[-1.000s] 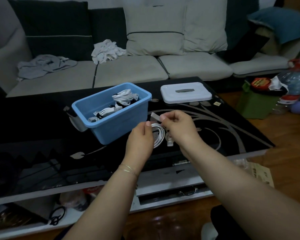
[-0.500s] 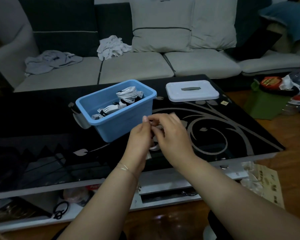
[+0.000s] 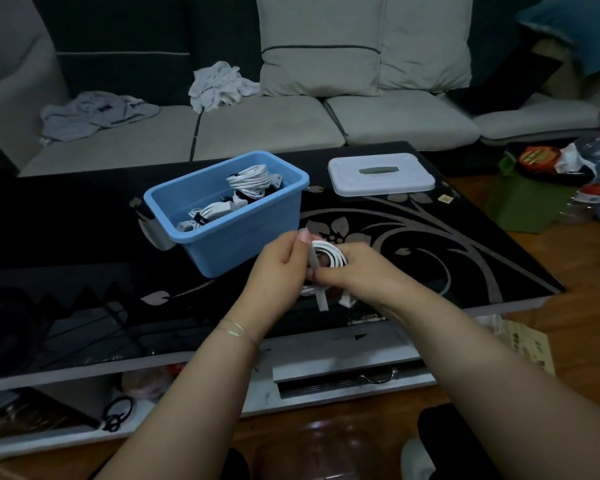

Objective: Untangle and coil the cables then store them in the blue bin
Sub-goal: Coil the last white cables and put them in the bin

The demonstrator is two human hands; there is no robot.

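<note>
Cable (image 3: 329, 256), white and wound into a small coil, is held between both hands above the near part of the black glass table (image 3: 465, 258), just in front of the blue bin (image 3: 229, 233). The left hand (image 3: 279, 268) is curled around the coil's left side, with the thumb raised against a flat pale strap (image 3: 315, 263) that crosses the coil. The right hand (image 3: 355, 271) is closed on the coil's lower right side, its fingers wrapped under the loops. Two white ends, apparently the strap's tail (image 3: 322, 299) and a plug (image 3: 346, 299), are seen hanging below the hands; what each is cannot be told with certainty in the dim light. A thin bracelet (image 3: 236, 329) is worn on the left wrist. The blue bin is set on the table, slightly skewed, and several coiled white cables (image 3: 248, 178) are already lying inside it, some bound with dark ties. A white lid (image 3: 380, 174) with a grey handle is laid flat on the table to the right of the bin, apart from it. A sofa (image 3: 274, 126) is noted behind the table, with a light cushion (image 3: 319, 46), a crumpled white cloth (image 3: 219, 86) and a grey garment (image 3: 97, 112) on it. A green box (image 3: 527, 202) is visible on the wooden floor to the right.
</note>
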